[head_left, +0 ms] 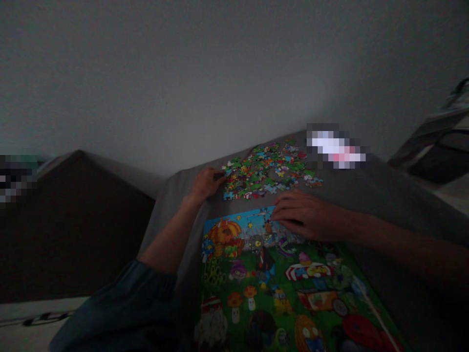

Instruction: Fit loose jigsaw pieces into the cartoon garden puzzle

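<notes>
A heap of small colourful jigsaw puzzle pieces lies on a grey cloth-covered surface. At its left edge is my left hand, its thumb and fingers pinched together on what looks like a light-blue puzzle piece. Nearer to me is a large picture sheet with cartoon plants, a pumpkin and zombie figures under a blue sky. My right hand is at the sheet's upper right edge, palm down. Its fingers are bent and close together; whatever is under the fingertips is hidden.
A pale wall rises behind the grey cloth. At the back right a bright object is pixelated. A dark brown panel stands on the left. Dark items are at the far right. The light is dim.
</notes>
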`<state>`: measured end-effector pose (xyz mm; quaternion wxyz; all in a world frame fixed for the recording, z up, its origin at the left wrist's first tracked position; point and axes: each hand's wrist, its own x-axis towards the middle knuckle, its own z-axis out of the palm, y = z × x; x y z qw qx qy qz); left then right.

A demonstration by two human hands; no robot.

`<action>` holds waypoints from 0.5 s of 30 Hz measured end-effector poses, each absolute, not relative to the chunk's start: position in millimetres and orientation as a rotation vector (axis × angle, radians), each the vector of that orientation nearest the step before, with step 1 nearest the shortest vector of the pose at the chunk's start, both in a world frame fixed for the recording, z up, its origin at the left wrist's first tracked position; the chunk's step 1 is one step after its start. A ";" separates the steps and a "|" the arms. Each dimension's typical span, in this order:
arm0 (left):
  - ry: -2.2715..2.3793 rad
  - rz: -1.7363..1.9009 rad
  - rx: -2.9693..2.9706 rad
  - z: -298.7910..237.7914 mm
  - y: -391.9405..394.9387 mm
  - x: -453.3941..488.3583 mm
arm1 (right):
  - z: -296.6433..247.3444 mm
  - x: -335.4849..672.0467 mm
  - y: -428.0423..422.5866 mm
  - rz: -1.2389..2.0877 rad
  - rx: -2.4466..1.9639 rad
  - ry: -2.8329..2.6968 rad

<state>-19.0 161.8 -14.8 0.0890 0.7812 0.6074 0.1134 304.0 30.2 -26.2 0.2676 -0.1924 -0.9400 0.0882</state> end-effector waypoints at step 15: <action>0.972 0.515 1.697 37.2 -0.7 52.0 | -3.5 291.5 11.3 0.683 -0.667 -2.112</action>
